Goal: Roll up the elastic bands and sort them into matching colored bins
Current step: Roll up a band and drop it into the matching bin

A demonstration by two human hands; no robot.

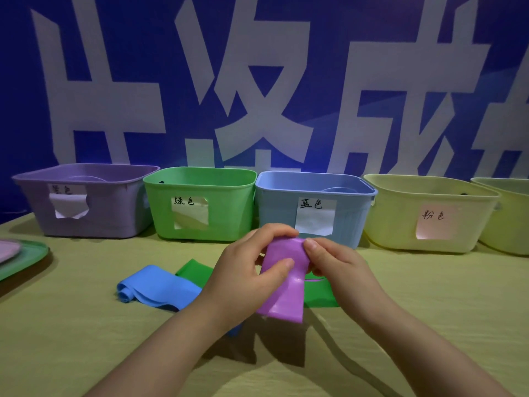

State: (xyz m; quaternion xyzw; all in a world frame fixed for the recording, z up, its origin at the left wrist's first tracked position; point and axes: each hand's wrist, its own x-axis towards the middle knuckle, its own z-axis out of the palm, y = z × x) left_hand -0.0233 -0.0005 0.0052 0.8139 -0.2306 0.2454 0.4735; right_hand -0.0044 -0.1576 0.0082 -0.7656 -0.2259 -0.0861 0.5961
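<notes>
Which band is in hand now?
The purple band, pinched by the left hand and right hand; the blue band and green band lie on the table.

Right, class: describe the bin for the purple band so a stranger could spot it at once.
Below the blue banner with white characters, a row of bins lines the back of the table. Go to its left end, beside the green bin. The purple bin is the only one whose paper label curls loose.

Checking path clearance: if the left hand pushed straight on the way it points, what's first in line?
The left hand pinches the purple band; straight on, it meets the right hand first, then probably the blue bin; depth unclear.
</notes>
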